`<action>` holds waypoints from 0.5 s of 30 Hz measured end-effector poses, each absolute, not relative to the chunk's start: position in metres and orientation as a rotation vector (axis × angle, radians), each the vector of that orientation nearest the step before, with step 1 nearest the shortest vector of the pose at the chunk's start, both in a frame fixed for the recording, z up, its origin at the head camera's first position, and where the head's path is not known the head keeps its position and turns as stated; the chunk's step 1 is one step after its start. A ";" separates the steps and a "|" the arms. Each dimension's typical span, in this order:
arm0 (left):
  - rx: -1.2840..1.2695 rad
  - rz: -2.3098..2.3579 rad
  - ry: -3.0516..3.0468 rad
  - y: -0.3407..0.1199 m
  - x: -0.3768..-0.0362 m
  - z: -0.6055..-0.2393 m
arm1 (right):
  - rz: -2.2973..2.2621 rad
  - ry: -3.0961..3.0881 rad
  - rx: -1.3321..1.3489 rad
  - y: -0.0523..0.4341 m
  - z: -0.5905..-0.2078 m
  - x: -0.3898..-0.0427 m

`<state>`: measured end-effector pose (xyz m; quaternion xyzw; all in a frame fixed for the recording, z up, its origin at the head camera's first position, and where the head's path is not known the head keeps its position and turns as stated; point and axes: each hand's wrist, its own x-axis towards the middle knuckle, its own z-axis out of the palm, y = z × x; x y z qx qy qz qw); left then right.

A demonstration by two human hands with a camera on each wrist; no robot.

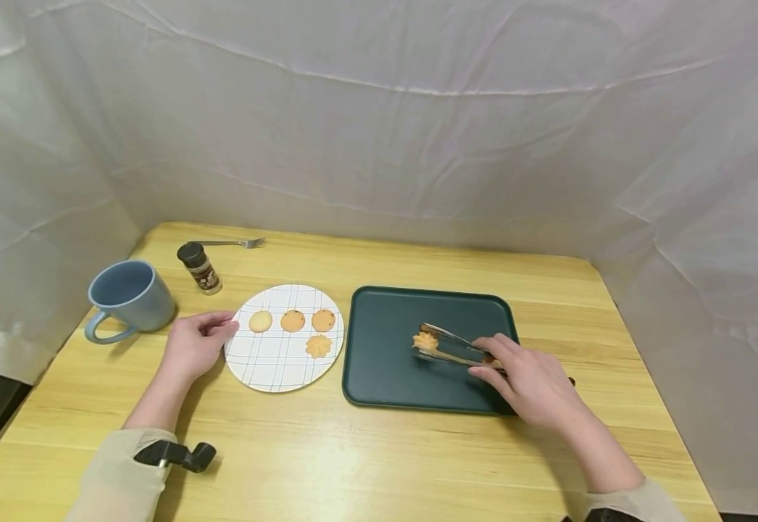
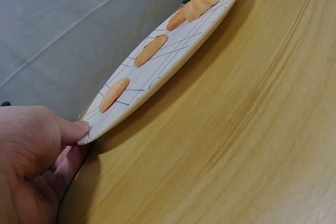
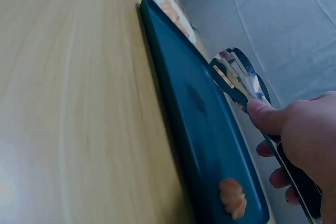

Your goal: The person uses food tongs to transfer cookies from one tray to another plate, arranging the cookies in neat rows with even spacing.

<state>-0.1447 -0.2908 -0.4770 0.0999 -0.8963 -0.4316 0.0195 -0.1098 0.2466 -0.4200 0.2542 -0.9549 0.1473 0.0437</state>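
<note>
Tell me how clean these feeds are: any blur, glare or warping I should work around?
Head view: even, soft light, sharp, with wide-angle bending at the table edges. Left wrist view: the plate is fairly crisp, the near left hand soft. Right wrist view: steep tilted angle, foreground wood smeared, glare on the tongs, and the cookie on the tray blurred.

The plate (image 1: 268, 366) was white with a thin dark grid, and the biscuits (image 1: 293, 320) on it were pale gold to orange-brown. The tray (image 1: 385, 377) was dark green, the tongs (image 1: 451, 346) silvery, the mug (image 1: 132, 296) grey-blue, and the table (image 1: 379, 457) light yellow wood.
</note>
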 end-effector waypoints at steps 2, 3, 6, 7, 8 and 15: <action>0.309 -1.341 -2.780 -0.291 -0.145 -0.477 | 0.451 -2.911 0.790 0.241 -0.417 -0.112; 0.311 -1.342 -2.780 -0.291 -0.145 -0.477 | 0.450 -2.904 0.801 0.239 -0.416 -0.114; 0.317 -1.346 -2.782 -0.290 -0.145 -0.477 | 0.441 -2.881 0.832 0.231 -0.415 -0.117; 0.318 -1.346 -2.782 -0.291 -0.145 -0.477 | 0.437 -2.873 0.843 0.228 -0.414 -0.118; 0.319 -1.345 -2.783 -0.291 -0.145 -0.477 | 0.434 -2.865 0.853 0.225 -0.414 -0.119; 0.314 -1.340 -2.784 -0.291 -0.144 -0.477 | 0.446 -2.842 0.921 0.202 -0.411 -0.125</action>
